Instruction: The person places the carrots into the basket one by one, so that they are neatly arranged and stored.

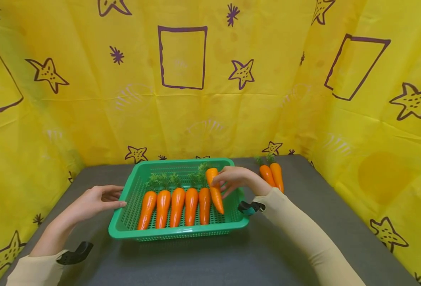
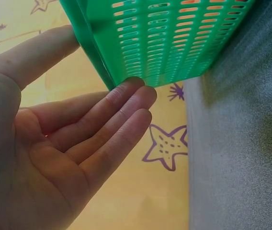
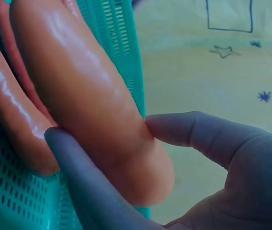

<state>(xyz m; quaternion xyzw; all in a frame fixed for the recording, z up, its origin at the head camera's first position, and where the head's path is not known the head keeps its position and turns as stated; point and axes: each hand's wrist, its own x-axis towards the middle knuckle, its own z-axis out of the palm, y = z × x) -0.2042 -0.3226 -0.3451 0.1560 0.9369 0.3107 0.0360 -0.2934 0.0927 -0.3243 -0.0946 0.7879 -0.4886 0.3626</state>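
Observation:
My right hand [image 1: 231,178] pinches an orange carrot [image 1: 215,192] between thumb and fingers near its thick top. This carrot tilts, tip down, over the right end of a green perforated basket [image 1: 178,229]. Several other carrots [image 1: 177,206] lie side by side in the basket, leafy tops towards the back. In the right wrist view, thumb and fingertips press either side of the held carrot [image 3: 93,96]. At the basket's left rim is my left hand [image 1: 95,202], its fingers loosely extended. The left wrist view has its fingertips [image 2: 143,91] right at the basket's outer wall [image 2: 148,48].
Two more carrots [image 1: 276,176] with green tops lie on the dark grey table [image 1: 210,262], right of the basket and partly behind my right forearm. Yellow cloth [image 1: 181,119] with drawn stars and frames hangs around the back and sides.

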